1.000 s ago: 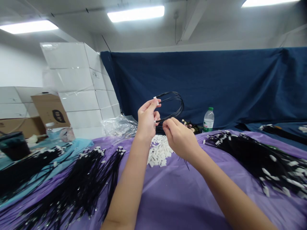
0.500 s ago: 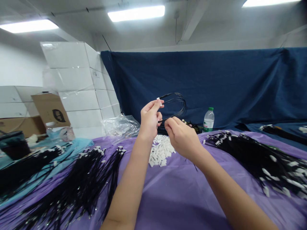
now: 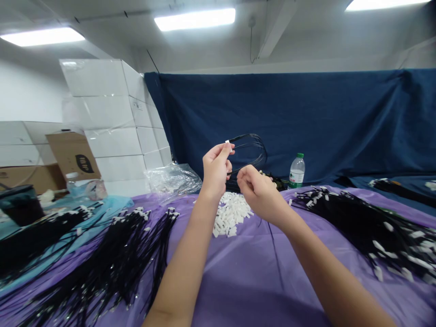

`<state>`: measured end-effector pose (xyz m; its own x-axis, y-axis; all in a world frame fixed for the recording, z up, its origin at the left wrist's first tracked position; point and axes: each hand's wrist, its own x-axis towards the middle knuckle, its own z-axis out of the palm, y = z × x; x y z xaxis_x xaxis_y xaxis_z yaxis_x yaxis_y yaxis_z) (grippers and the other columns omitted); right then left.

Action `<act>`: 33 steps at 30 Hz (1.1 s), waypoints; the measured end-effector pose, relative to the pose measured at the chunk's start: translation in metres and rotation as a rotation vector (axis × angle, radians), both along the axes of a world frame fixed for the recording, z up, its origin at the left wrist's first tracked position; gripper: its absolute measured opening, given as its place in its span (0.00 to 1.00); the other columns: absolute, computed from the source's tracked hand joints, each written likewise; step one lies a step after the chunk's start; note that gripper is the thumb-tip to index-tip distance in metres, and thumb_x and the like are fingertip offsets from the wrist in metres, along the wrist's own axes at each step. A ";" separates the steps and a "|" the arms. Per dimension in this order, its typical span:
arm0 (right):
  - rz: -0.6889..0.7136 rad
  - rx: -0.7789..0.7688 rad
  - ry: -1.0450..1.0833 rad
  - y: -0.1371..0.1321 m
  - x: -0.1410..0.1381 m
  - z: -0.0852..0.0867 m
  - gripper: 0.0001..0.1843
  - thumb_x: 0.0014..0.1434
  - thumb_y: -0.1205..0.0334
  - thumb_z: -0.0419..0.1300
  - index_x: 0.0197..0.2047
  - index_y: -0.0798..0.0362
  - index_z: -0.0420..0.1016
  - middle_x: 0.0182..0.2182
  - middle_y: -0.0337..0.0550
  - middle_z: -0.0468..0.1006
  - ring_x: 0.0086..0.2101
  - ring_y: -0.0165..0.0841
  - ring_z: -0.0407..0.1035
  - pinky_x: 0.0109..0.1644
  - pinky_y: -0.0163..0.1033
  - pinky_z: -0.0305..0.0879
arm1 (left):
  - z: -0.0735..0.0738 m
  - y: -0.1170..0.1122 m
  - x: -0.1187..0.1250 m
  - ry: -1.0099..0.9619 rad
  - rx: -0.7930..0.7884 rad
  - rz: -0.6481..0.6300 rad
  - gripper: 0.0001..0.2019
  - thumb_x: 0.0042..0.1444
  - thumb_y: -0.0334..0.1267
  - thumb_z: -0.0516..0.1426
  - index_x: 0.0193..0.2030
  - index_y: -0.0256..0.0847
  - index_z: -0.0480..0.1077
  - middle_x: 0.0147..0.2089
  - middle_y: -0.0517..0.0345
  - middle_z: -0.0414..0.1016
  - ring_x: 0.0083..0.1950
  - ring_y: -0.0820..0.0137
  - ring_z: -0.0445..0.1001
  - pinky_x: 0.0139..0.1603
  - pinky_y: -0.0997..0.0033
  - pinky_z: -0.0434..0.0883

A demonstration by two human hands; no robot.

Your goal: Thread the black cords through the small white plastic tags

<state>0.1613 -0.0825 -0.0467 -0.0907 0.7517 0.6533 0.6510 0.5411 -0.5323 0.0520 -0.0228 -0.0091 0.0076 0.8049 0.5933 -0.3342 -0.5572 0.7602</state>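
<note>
Up close, the fingers (image 3: 222, 151) of the left hand (image 3: 215, 171) are pinched together on a small white clip (image 3: 227, 143), which sits at the end of a bunch of black cords (image 3: 256, 144). These cords bend away from the clip in a loop to the right and curve back down toward the right hand (image 3: 261, 193). The fingers (image 3: 242, 174) of that hand are closed on the lower run of the loop, just beside the left hand's thumb. One thin black strand (image 3: 273, 243) hangs down from under the right hand and lies along the purple cover (image 3: 238, 281) of the counter. Both hands are raised above the counter, close together, with the forearms reaching in from the bottom edge.

Directly below the hands a heap of loose white clips (image 3: 232, 214) rests on the purple cover. To the left, a spread of black cords tipped with white (image 3: 119, 254) fans out across the cover, and a similar dark mass (image 3: 361, 222) lies to the right. A crumpled clear plastic bag (image 3: 174, 180) sits behind the left spread. A water bottle (image 3: 296, 171) with a green cap stands upright near the far edge, right of the loop. A dark blue cloth (image 3: 323, 118) hangs behind everything, and stacked white boxes (image 3: 102, 122) with a brown cardboard box (image 3: 74, 156) stand at far left.
</note>
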 end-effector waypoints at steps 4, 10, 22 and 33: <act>0.440 -0.367 0.482 0.006 0.007 0.005 0.11 0.55 0.62 0.53 0.43 0.53 0.67 0.27 0.36 0.71 0.20 0.24 0.61 0.21 0.28 0.52 | 0.001 0.005 -0.004 -0.004 -0.006 0.060 0.14 0.54 0.48 0.59 0.37 0.37 0.71 0.34 0.60 0.69 0.14 0.87 0.55 0.10 0.80 0.46; 0.695 -0.648 1.025 0.007 0.023 0.016 0.12 0.56 0.64 0.52 0.42 0.53 0.72 0.40 0.42 0.77 0.27 0.28 0.72 0.24 0.31 0.64 | 0.002 0.007 -0.006 -0.013 0.006 0.060 0.15 0.53 0.48 0.60 0.37 0.36 0.72 0.32 0.60 0.68 0.14 0.86 0.55 0.10 0.80 0.46; 0.385 0.198 1.197 0.008 0.046 0.029 0.15 0.59 0.45 0.57 0.43 0.46 0.70 0.27 0.32 0.64 0.23 0.22 0.62 0.27 0.30 0.62 | 0.004 0.007 -0.011 0.034 -0.039 0.065 0.13 0.55 0.46 0.59 0.37 0.37 0.73 0.34 0.59 0.69 0.14 0.87 0.55 0.11 0.80 0.45; 0.333 0.231 0.898 -0.020 0.048 0.036 0.11 0.55 0.52 0.62 0.38 0.48 0.74 0.23 0.33 0.67 0.16 0.20 0.53 0.17 0.29 0.50 | 0.010 -0.004 -0.016 0.095 -0.045 -0.017 0.10 0.55 0.44 0.59 0.37 0.38 0.74 0.36 0.57 0.69 0.14 0.88 0.53 0.12 0.80 0.43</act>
